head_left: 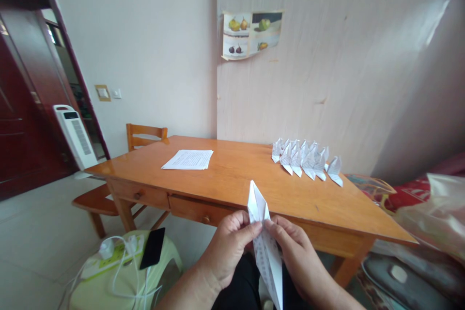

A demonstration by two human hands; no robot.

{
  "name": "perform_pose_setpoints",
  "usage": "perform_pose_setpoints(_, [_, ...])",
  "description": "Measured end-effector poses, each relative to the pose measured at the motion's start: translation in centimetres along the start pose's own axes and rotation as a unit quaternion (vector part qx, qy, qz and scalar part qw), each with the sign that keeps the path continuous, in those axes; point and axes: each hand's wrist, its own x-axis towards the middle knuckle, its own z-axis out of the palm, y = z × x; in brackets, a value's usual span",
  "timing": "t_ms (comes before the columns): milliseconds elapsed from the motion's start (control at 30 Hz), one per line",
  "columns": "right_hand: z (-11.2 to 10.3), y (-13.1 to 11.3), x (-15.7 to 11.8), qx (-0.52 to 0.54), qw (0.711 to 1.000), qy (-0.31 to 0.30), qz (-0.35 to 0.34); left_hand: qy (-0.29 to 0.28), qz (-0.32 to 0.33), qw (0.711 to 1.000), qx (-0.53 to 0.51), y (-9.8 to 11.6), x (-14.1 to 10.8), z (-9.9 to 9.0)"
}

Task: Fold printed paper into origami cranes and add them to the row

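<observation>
Between my two hands is a long, narrow piece of folded paper [264, 247] with a pointed top and print on its lower part. My left hand [234, 242] pinches its left edge, thumb on the front face. On the opposite edge, my right hand [290, 240] pinches it at about the same height. The paper stands tilted in front of the table edge, over my lap. Several folded paper figures [308, 161] are grouped at the right of the wooden table [225, 179]. A stack of printed sheets [188, 160] lies farther left.
At lower left, a pale green stool [169, 252] carries a power strip [109, 259] with cables and a black phone [153, 248]. A wooden chair [145, 131] stands behind the table. Bags [432, 213] crowd the right side.
</observation>
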Motion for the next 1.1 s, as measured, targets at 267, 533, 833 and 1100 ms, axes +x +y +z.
perform_pose_setpoints(267, [0.4, -0.5, -1.0, -0.008, 0.999, -0.033, -0.03, -0.023, 0.01, 1.0, -0.008, 1.0, -1.2, 0.0])
perform_pose_setpoints(533, [0.1, -0.8, -1.0, -0.002, 0.999, -0.017, -0.039, 0.008, 0.031, 0.998, -0.047, 0.5, -1.0, -0.8])
perform_pose_setpoints(833, [1.2, 0.6, -1.0, -0.055, 0.992, 0.033, -0.108, 0.094, 0.002, 0.972, -0.214, 0.2, -0.1, -0.4])
perform_pose_setpoints(1100, [2.9, 0.3, -0.3, 0.011, 0.988, 0.046, -0.147, 0.056, -0.008, 0.961, -0.272, -0.6, 0.2, 0.3])
